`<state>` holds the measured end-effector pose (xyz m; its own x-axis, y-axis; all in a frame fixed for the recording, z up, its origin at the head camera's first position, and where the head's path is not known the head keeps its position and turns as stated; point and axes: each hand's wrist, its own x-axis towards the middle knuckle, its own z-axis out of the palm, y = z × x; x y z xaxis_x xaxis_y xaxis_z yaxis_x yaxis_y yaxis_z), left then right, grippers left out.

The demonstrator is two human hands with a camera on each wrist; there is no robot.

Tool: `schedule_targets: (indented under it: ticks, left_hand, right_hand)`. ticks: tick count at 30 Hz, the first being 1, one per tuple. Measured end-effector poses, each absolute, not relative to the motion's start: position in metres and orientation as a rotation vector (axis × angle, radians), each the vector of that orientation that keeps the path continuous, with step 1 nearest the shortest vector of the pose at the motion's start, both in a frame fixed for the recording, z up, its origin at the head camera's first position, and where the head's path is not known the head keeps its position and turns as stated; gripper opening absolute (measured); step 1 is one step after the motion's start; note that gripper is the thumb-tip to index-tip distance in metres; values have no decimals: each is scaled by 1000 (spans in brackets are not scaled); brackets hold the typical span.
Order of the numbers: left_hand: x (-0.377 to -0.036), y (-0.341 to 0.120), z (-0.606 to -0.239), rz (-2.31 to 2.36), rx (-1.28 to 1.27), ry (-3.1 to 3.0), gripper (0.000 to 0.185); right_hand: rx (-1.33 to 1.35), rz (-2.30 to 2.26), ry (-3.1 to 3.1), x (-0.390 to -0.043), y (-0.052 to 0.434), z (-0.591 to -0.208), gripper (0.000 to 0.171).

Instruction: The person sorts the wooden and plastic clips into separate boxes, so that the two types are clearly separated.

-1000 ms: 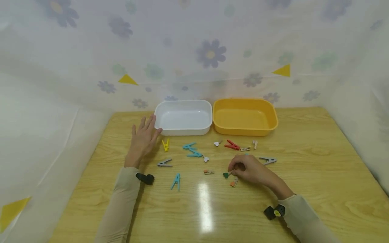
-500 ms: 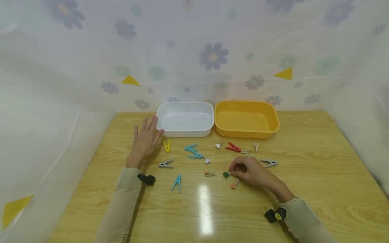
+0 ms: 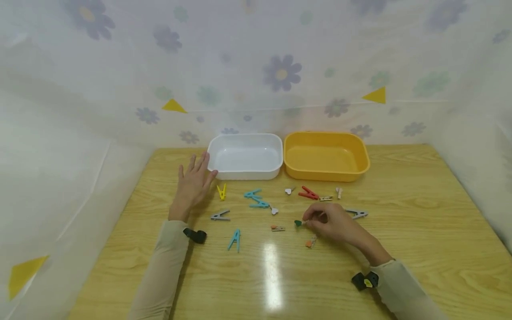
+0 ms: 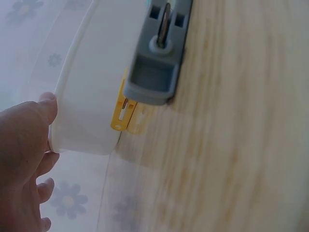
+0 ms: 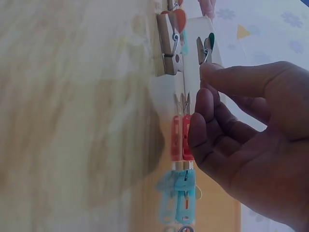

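The right hand (image 3: 334,223) pinches a small green-headed clip (image 3: 298,223) at centre frame, its length pointing left; the left hand (image 3: 194,186) rests flat, fingers relaxed, beside the white tub (image 3: 245,171).

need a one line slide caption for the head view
Right hand pinches a small green-tipped clip among scattered clothespins; left hand rests flat beside the white tub, orange tub alongside.

Both forearms reached forward in beige sleeves.
The left hand (image 3: 194,185) lay flat with fingers straight and spread; the right hand (image 3: 333,223) was curled, thumb and forefinger pinched together.
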<state>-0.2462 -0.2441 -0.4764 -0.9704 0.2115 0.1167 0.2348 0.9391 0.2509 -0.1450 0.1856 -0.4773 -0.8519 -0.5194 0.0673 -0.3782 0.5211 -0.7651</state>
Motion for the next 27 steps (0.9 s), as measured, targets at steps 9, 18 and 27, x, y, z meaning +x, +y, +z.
schedule_targets:
  ticks: [9,18,27]
  left_hand:
    - [-244,-242,-481,-369,-342,-3010,77]
    - [-245,-242,-479,-368,-348,-2984,76]
    - [-245,-242,-475,-375,-333,-3000,75]
  right_hand:
    - [-732,-1304,2640,-147,184,-479,13]
    - [-782,-1381,2681,-157,180,-474,14]
    - [-788,-1383,2717,-162,177,-467,11]
